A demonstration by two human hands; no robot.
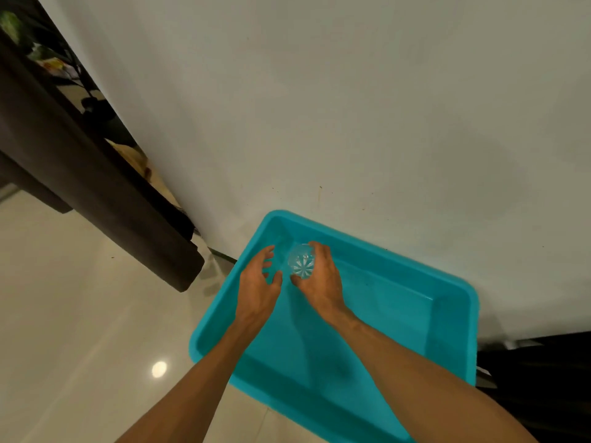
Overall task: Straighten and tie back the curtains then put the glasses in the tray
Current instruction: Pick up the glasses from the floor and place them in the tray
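Note:
A turquoise plastic tray (447,314) lies on the floor against a white wall. In its far left corner my right hand (323,279) grips a clear cut-pattern glass (302,262), fingers and thumb curled round it. Whether the glass touches the tray's bottom I cannot tell. My left hand (259,282) hovers just left of the glass with its fingers spread and loosely bent, holding nothing. A dark brown curtain (96,174) hangs at the left, its lower end just above the floor.
Glossy cream floor tiles (80,314) spread to the left of the tray. A dark object (537,378) sits at the tray's right side. Behind the curtain, a window shows plants.

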